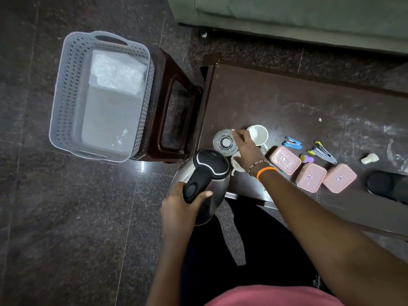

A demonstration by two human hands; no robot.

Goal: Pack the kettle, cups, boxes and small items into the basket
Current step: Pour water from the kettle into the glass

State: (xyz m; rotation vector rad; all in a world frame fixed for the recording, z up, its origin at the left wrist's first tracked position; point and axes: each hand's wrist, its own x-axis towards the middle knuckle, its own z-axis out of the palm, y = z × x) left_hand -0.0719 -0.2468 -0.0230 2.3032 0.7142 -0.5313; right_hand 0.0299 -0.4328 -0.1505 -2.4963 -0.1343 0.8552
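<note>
Kettle lifted off the table's near-left corner

The left hand (178, 202) grips the upright kettle (204, 184) by its black handle, which faces the person. The right hand (245, 146), fingers loosely extended, touches the glass cup (224, 142) on the table (287, 102); the basket (66, 96) sits well left.

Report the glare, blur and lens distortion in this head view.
Head view: a bright glare patch on the floor tiles below the basket; wide-angle bending curves the table edge and the sofa; the clear glass by the right hand is soft, and the kettle is sharp.
</note>
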